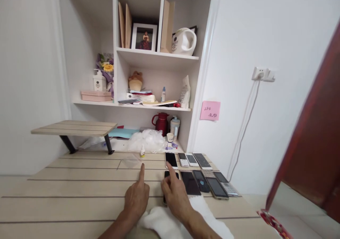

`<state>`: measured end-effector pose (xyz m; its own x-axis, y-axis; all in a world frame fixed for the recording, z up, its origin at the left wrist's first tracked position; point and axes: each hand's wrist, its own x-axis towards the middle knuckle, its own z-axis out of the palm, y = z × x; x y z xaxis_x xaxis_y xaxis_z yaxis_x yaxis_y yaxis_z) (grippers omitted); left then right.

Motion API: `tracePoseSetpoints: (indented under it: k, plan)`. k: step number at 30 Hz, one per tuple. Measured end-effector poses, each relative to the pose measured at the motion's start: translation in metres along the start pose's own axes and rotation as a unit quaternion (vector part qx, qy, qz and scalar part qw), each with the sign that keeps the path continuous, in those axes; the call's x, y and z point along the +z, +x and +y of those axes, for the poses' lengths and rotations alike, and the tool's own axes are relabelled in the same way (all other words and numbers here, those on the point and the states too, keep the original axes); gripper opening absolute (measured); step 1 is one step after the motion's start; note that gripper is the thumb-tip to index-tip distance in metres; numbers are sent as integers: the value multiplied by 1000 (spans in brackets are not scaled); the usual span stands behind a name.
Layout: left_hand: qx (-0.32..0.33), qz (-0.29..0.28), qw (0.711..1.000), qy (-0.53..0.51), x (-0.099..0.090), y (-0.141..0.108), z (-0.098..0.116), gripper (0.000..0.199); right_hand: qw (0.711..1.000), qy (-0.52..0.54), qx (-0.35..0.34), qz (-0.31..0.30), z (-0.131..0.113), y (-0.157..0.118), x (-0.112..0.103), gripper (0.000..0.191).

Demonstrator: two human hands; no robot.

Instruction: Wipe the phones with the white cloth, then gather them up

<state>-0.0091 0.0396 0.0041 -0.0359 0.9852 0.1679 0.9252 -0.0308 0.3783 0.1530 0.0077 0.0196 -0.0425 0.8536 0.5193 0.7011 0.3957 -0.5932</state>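
Smartphones [216, 188] lie flat in two loose rows on the right of the bench [79, 182], none of them lifted. Nearest, a white cloth [170, 225] lies bunched under the wrists; the right hand [174, 200] sits over a dark phone [168, 174], its index finger out and its other fingers loosely curled, not grasping it, while the left hand [136, 199] points its index up and grips nothing. Beyond lie a clear plastic sheet [130, 160], a small dropper bottle [142, 151] and crumpled clear plastic [146, 141] below the white shelves [156, 106].
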Motion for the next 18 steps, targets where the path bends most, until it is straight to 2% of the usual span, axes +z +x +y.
tracePoseSetpoints:
  k: [2,5,9,13,18]
  plan:
    - [5,24,1000,7,0,-2,-8,70,997,-68,-23,30,-6,14,8,61]
    - [42,72,996,18,4,-3,-16,67,983,-167,-50,54,-6,16,32,68]
    - [96,105,988,62,12,-4,-20,71,968,-241,-77,10,-1,0,58,85]
    - [127,106,982,92,18,-3,-22,71,961,-264,-75,-34,-1,-6,58,96]
    - [107,93,987,74,22,1,-21,73,957,-281,-39,-64,-7,-1,52,99]
